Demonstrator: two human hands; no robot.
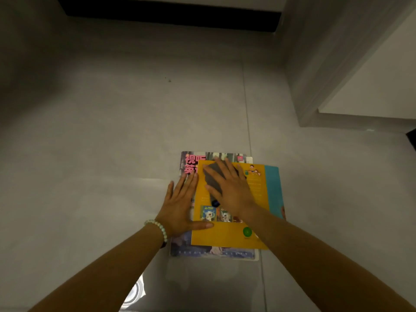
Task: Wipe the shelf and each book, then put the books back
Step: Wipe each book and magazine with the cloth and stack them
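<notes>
Down at six o'clock of the view, a stack of books lies flat on the grey tiled floor (112, 131); starting at the nine o'clock side, the left hand (180, 208) is spread flat, fingers straight and pointing to twelve, palm down on the edge of the stack, thumb stretched toward three o'clock across the yellow book (225, 235); nothing gripped there, just a flat press; a pale bead bracelet (157, 228) sits on that wrist; the lower book (193, 164) peeks out at eleven o'clock with big pink characters, and its bottom strip shows at six; on top, the yellow book lies slightly skewed, small cartoon panels mid-cover, a green round mark near five o'clock, a teal band down its three o'clock edge; a dark grey cloth (212, 180) sits at its eleven o'clock corner; the right hand (231, 190) lies over it, fingers splayed and pressing it to the cover, not clenched; a pale cabinet (337, 64) stands at two o'clock.
</notes>
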